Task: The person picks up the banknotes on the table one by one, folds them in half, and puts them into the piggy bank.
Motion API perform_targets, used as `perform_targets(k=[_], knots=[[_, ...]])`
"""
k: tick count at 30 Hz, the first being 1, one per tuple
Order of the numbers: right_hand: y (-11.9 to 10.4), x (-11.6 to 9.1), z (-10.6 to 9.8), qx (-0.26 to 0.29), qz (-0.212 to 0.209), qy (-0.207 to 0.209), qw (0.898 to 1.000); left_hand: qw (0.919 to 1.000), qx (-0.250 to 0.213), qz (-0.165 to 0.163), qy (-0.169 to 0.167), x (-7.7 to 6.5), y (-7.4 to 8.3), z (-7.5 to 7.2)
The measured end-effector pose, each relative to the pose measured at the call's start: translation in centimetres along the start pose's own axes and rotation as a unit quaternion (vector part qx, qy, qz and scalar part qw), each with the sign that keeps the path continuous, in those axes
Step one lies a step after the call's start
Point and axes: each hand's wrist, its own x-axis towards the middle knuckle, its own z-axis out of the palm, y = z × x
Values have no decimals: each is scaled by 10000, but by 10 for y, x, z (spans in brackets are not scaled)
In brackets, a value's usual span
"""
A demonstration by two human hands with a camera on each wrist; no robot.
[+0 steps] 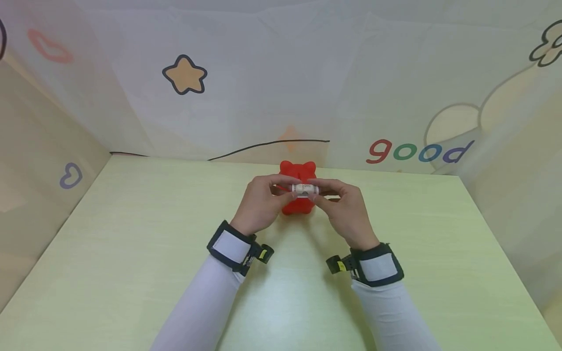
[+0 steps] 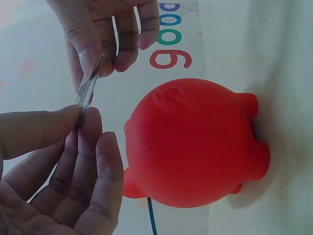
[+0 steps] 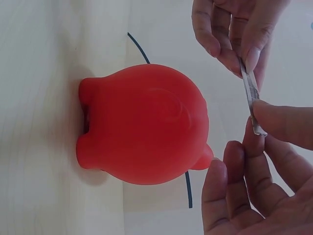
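Observation:
A red piggy bank (image 1: 298, 206) stands on the table, its coin slot facing up. Above it, both hands hold a small folded banknote (image 1: 305, 190) level by its two ends. My left hand (image 1: 259, 202) pinches one end between thumb and fingers. At the opposite end, the thumb and fingers of my right hand (image 1: 351, 212) pinch it too. From the wrists, the folded banknote (image 2: 87, 93) appears nearly edge-on, as a thin flat strip. It is apart from the piggy bank (image 3: 151, 122) in the right wrist view.
The pale green table (image 1: 131, 273) carries the piggy bank near its back edge. Behind and beside it hangs a light printed cloth (image 1: 263, 73) with a star, hearts and the word "good". Each wrist wears a black strap (image 1: 378, 265) with a small camera.

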Motion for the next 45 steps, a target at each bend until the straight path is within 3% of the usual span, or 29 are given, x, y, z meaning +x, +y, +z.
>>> perform_targets(k=[10, 27, 34, 40, 45], knots=[[0, 0, 0, -35, 36, -17, 10000, 9999, 23, -101, 0, 0, 1, 1], [-1, 0, 1, -80, 101, 17, 9999, 9993, 278, 180, 169, 0, -1, 0], [0, 0, 2, -166, 32, -137, 9998, 9993, 331, 163, 2, 0, -1, 3], [1, 0, 3, -305, -190, -310, 9989, 9996, -8, 69, -267, 0, -1, 7], [0, -1, 3, -251, -153, -339, 9990, 9992, -274, 114, -267, 0, -2, 8]])
